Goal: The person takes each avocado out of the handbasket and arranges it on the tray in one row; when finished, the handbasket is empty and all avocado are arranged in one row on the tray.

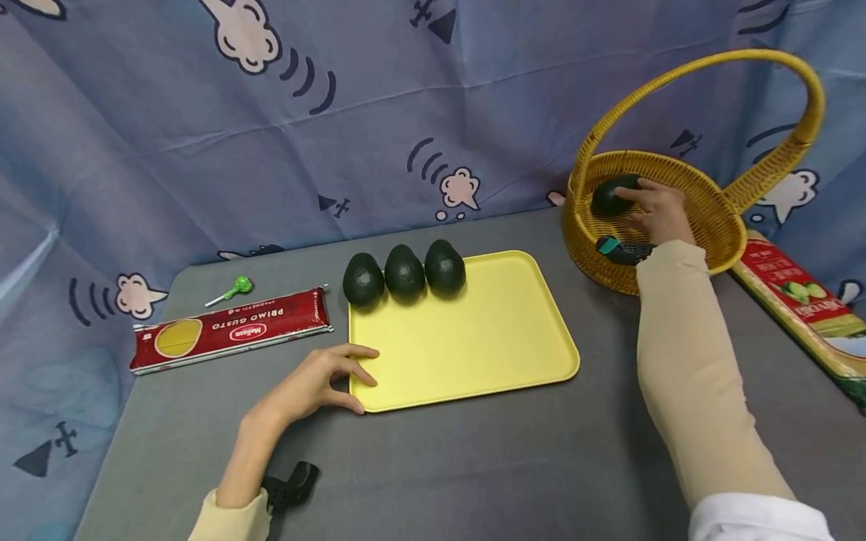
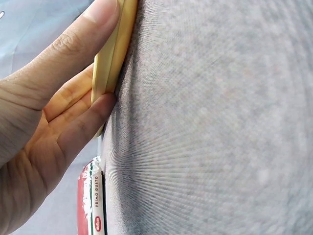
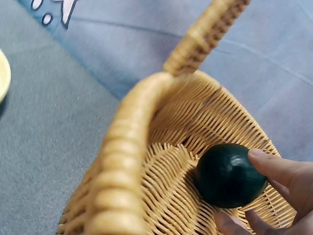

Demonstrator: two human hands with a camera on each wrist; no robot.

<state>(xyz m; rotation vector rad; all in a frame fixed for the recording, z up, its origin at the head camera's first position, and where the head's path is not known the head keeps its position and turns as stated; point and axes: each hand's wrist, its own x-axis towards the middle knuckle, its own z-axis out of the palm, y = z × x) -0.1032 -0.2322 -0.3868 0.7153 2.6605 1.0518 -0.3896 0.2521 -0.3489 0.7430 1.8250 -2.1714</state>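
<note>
My left hand [image 1: 318,383] holds the front left corner of a yellow tray [image 1: 467,353], with its fingers over the left rim and the thumb [image 2: 100,14] along the front edge. Three dark green avocados [image 1: 404,274] sit in a row at the tray's back left. Inside a wicker basket [image 1: 717,218], my right hand [image 1: 659,207] grips another dark green avocado [image 3: 230,176]. In the right wrist view the thumb lies against its upper side and fingertips show below it. The basket's woven bottom shows around this avocado.
A red spaghetti pack [image 1: 233,330] and a green lollipop [image 1: 237,288] lie left of the tray. To the right, a red and yellow package [image 1: 805,300] lies beside the basket. The tall basket handle [image 1: 764,56] arches over my right hand. A patterned blue cloth [image 1: 379,120] hangs behind the table.
</note>
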